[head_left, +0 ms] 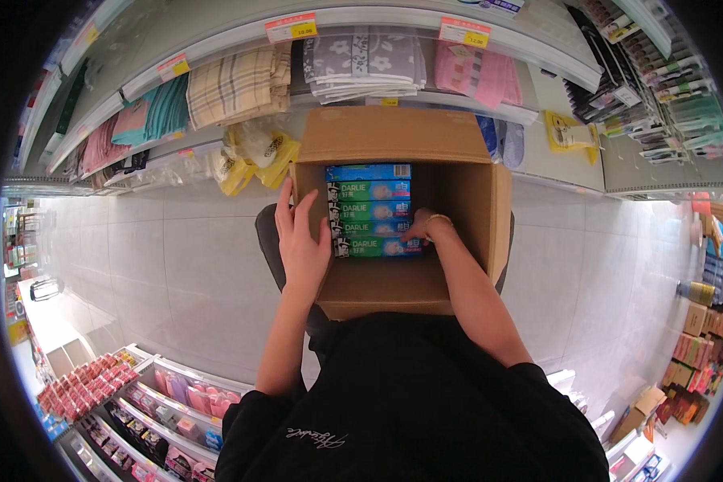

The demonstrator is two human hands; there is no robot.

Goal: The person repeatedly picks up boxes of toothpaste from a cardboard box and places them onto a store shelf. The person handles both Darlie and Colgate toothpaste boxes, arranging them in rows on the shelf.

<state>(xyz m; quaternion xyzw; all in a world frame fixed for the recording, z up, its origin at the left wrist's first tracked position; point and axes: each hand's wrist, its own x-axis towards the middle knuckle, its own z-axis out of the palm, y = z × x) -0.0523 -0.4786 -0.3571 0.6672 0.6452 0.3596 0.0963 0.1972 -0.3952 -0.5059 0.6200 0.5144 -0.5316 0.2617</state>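
Note:
In front of me stands an open cardboard carton [397, 140]. Inside, along its left side, is a row of Darlie toothpaste boxes [370, 209] in green and blue, with a blue box [367, 173] at the far end. My right hand [423, 226] reaches into the carton and grips the right end of the nearest toothpaste box [367, 246], thumb on its face; its other fingers are partly hidden. That box sticks out slightly to the right of the others. My left hand [304, 241], fingers spread, rests at the carton's left edge and holds nothing.
A dark seat-like support [269, 241] shows beneath the carton. Beyond it, shelves hold plaid towels [235, 84], grey towels [364, 63] and pink towels [476, 72]. Yellow plastic bags [259, 159] hang near the far left flap. Shelves of packaged goods [181, 416] stand behind me at left.

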